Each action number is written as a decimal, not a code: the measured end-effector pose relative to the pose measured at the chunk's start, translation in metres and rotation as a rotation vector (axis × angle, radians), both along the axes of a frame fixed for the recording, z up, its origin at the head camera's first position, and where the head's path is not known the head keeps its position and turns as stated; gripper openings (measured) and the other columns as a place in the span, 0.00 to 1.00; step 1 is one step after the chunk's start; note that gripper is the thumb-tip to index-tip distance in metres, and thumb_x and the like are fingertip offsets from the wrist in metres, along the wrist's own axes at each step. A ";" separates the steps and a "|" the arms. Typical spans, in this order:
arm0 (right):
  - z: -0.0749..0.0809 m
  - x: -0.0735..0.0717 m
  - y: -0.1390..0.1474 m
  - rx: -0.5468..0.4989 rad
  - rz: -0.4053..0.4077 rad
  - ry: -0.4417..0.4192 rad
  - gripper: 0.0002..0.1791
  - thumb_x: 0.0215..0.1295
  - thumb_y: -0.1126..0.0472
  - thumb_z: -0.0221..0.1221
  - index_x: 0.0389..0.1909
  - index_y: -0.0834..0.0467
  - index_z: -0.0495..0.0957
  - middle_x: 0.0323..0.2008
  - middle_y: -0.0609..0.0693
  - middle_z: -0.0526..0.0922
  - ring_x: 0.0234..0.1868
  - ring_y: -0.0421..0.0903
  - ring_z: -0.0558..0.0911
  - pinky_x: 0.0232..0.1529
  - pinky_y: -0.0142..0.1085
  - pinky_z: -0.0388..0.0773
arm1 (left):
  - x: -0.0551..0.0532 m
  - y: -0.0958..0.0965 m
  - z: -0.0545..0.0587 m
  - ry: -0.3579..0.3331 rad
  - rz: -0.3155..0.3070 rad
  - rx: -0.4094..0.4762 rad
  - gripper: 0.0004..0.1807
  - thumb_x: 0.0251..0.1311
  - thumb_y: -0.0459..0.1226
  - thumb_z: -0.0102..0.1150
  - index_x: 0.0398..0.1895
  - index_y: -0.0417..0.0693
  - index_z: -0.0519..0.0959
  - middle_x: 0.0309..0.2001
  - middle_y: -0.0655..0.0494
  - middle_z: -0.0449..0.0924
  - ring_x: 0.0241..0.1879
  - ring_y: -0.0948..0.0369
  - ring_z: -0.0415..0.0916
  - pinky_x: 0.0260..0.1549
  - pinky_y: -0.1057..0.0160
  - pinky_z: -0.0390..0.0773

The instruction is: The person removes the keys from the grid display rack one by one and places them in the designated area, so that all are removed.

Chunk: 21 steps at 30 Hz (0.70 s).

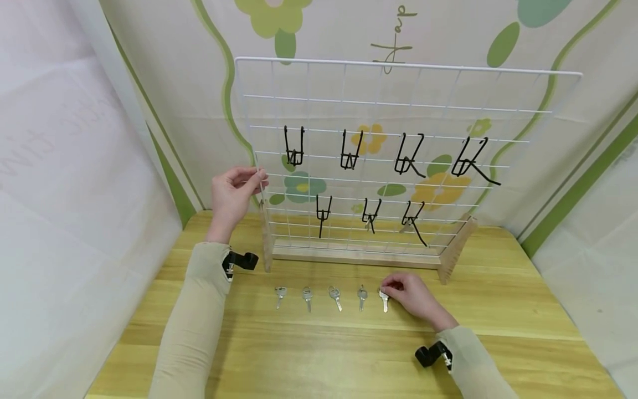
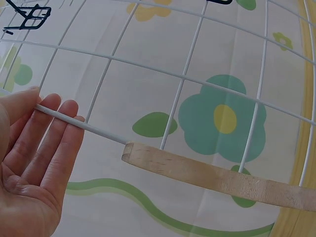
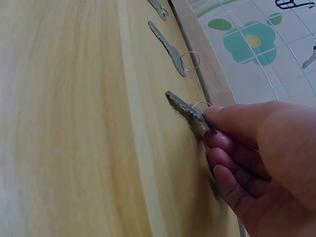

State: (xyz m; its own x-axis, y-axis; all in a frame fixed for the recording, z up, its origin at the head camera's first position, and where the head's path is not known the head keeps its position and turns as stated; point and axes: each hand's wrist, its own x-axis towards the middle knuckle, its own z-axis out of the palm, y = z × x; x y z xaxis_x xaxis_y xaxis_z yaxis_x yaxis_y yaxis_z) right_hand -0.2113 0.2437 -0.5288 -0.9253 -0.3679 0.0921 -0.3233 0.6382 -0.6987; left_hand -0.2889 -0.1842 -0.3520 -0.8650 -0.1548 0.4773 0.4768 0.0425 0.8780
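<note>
A white wire grid rack (image 1: pixel 349 254) stands upright in wooden feet on the table. My left hand (image 1: pixel 233 195) pinches its left side wire between thumb and fingers, the other fingers extended behind the wire (image 2: pixel 103 132). Near the rack's right foot, my right hand (image 1: pixel 411 296) pinches the head of a silver key (image 1: pixel 384 301) between thumb and index finger. That key's blade (image 3: pixel 180 102) points away from the fingers, and its small ring is partly hidden by the thumb. Other silver keys with rings, such as the neighbouring key (image 1: pixel 362 299), lie in a row to the left.
Black hooks (image 1: pixel 352 160) hang on the grid in two rows. Keys hang from some, including a lower right hook (image 1: pixel 410 221); others are too small to tell. The wooden table (image 1: pixel 309 354) extends in front, with a flower-printed cloth (image 1: pixel 339 33) behind the rack.
</note>
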 end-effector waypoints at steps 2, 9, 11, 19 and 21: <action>-0.001 0.000 0.000 0.007 -0.003 -0.003 0.03 0.67 0.65 0.67 0.39 0.55 0.87 0.36 0.42 0.83 0.35 0.40 0.80 0.35 0.33 0.80 | 0.000 0.000 0.000 0.002 -0.001 -0.001 0.12 0.64 0.34 0.70 0.42 0.32 0.85 0.39 0.45 0.88 0.35 0.57 0.88 0.38 0.63 0.86; -0.001 -0.001 0.000 0.007 -0.023 0.003 0.02 0.68 0.63 0.68 0.39 0.56 0.87 0.35 0.41 0.84 0.33 0.40 0.79 0.33 0.33 0.79 | 0.000 0.001 0.001 0.005 -0.001 0.003 0.12 0.64 0.34 0.70 0.42 0.32 0.85 0.39 0.46 0.88 0.35 0.58 0.87 0.38 0.64 0.86; 0.000 0.000 -0.001 -0.001 -0.037 -0.006 0.03 0.67 0.63 0.68 0.40 0.56 0.88 0.36 0.42 0.84 0.33 0.40 0.79 0.33 0.33 0.79 | 0.000 0.001 0.001 0.004 0.000 0.003 0.12 0.64 0.34 0.70 0.42 0.32 0.85 0.39 0.46 0.88 0.35 0.58 0.87 0.38 0.64 0.86; 0.017 0.001 -0.006 -0.199 -0.161 -0.027 0.15 0.68 0.58 0.68 0.51 0.62 0.85 0.43 0.50 0.87 0.41 0.44 0.85 0.43 0.32 0.83 | 0.000 0.001 0.000 -0.005 0.005 -0.005 0.12 0.63 0.37 0.70 0.42 0.35 0.86 0.39 0.46 0.88 0.35 0.58 0.87 0.38 0.64 0.86; 0.026 0.000 -0.011 -0.303 -0.193 -0.015 0.17 0.68 0.57 0.68 0.52 0.64 0.84 0.46 0.53 0.87 0.44 0.45 0.86 0.45 0.31 0.83 | 0.000 0.001 0.000 -0.005 0.008 -0.008 0.12 0.63 0.37 0.70 0.42 0.35 0.86 0.39 0.46 0.88 0.35 0.58 0.87 0.37 0.64 0.86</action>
